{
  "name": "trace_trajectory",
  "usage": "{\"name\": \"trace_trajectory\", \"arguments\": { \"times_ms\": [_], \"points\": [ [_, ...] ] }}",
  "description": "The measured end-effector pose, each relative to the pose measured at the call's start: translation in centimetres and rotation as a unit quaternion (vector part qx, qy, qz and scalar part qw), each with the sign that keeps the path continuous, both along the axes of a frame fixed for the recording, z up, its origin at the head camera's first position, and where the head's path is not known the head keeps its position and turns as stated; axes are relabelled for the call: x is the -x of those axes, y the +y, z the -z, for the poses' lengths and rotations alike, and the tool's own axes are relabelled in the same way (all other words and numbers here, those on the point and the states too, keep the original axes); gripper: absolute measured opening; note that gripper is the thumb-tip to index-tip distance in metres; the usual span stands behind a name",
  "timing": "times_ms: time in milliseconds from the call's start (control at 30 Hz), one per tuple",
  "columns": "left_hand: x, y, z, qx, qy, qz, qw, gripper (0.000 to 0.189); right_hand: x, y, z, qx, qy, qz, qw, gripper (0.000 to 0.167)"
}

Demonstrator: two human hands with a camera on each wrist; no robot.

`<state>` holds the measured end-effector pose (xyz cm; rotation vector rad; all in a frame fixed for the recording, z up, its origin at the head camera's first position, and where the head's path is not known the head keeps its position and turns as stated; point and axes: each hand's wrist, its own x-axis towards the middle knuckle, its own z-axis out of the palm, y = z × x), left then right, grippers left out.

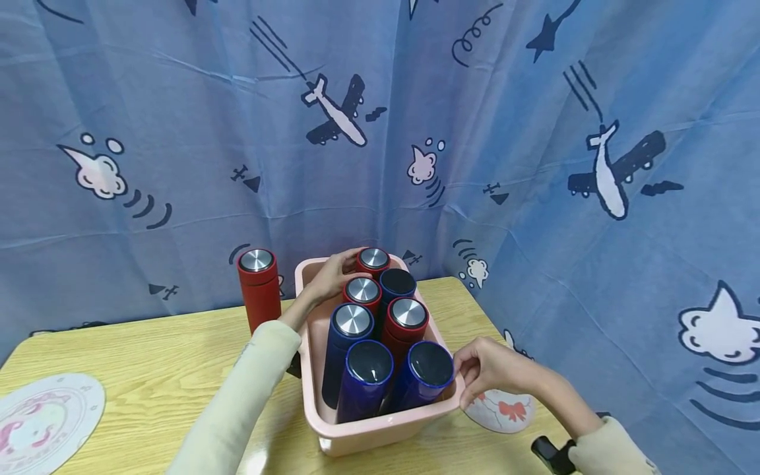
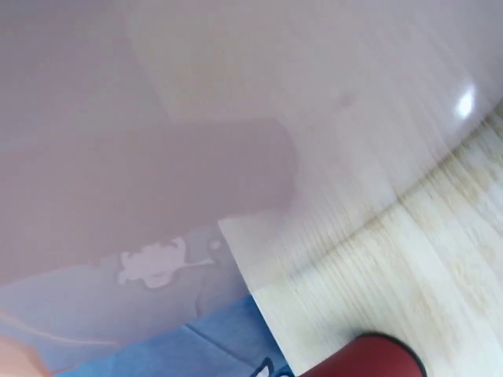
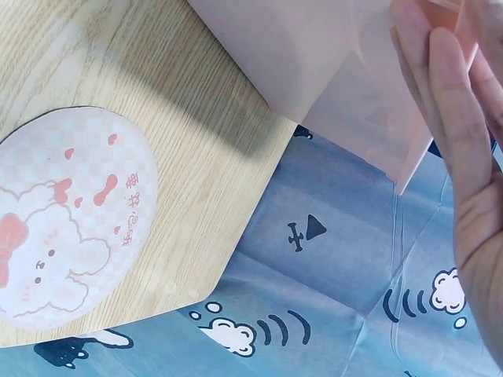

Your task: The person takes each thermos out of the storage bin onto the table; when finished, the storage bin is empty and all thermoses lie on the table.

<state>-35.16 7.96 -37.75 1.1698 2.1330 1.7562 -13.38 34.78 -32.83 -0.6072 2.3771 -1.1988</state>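
A pink plastic bin [image 1: 356, 429] holds several upright thermos flasks, some red and some blue, with silver or black tops. My left hand [image 1: 332, 274] reaches over the bin's left rim, fingers and thumb around the top of the rearmost red flask [image 1: 374, 259]. At the near right corner, my right hand [image 1: 495, 369] pinches the bin's rim. The right wrist view shows that hand [image 3: 471, 149] at the edge of the pink wall [image 3: 330, 78]. Outside the bin, behind my left forearm, another red flask [image 1: 260, 297] stands on the table. The left wrist view is mostly the glossy bin wall [image 2: 236, 102].
On the wooden table [image 1: 166, 369], a round printed mat [image 1: 47, 419] lies at the left. A second round mat [image 1: 501, 417] is right of the bin, partly behind my right hand. A blue curtain [image 1: 196, 158] hangs behind the table and along its right side.
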Motion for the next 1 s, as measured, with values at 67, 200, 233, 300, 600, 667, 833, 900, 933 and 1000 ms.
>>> {"name": "trace_trajectory", "arguments": {
  "times_ms": [67, 200, 233, 300, 600, 667, 833, 900, 933, 1000],
  "points": [
    [-0.2, -0.2, -0.1, -0.003, 0.0, -0.009, 1.0, 0.055, 0.0, 0.0, 0.1, 0.004, -0.002, -0.001, 1.0, 0.026],
    [-0.7, -0.9, -0.7, -0.008, -0.018, -0.013, 0.9997, 0.054, -0.1, 0.1, 0.0, 0.006, -0.001, -0.006, 1.0, 0.025],
    [-0.7, -1.1, -0.8, -0.006, -0.019, -0.015, 0.9997, 0.054, -0.1, 0.1, 0.0, 0.005, 0.001, -0.007, 1.0, 0.025],
    [-0.8, -1.5, -1.1, 0.0, -0.016, -0.022, 0.9996, 0.054, 0.0, 0.0, 0.0, 0.003, 0.001, -0.006, 1.0, 0.024],
    [-1.2, -3.5, -2.2, 0.025, -0.02, -0.065, 0.9974, 0.056, 0.0, 0.1, -0.1, -0.003, 0.006, -0.006, 1.0, 0.024],
    [-1.4, -3.8, -2.4, 0.028, -0.024, -0.071, 0.9968, 0.058, 0.0, 0.1, 0.1, -0.002, 0.005, -0.006, 1.0, 0.024],
    [-1.9, -4.6, -2.7, 0.009, -0.053, -0.079, 0.9954, 0.06, 0.1, 0.2, 0.2, 0.0, 0.007, -0.009, 0.9999, 0.024],
    [-2.0, -5.1, -2.8, 0.0, -0.072, -0.079, 0.9943, 0.059, 0.2, 0.2, 0.3, 0.0, 0.007, -0.009, 0.9999, 0.024],
    [-2.1, -5.3, -2.8, -0.002, -0.08, -0.077, 0.9938, 0.059, 0.2, 0.2, 0.3, 0.0, 0.007, -0.01, 0.9999, 0.025],
    [-2.3, -5.7, -2.8, -0.001, -0.089, -0.071, 0.9935, 0.059, 0.2, 0.2, 0.3, -0.001, 0.007, -0.01, 0.9999, 0.025]
  ]
}}
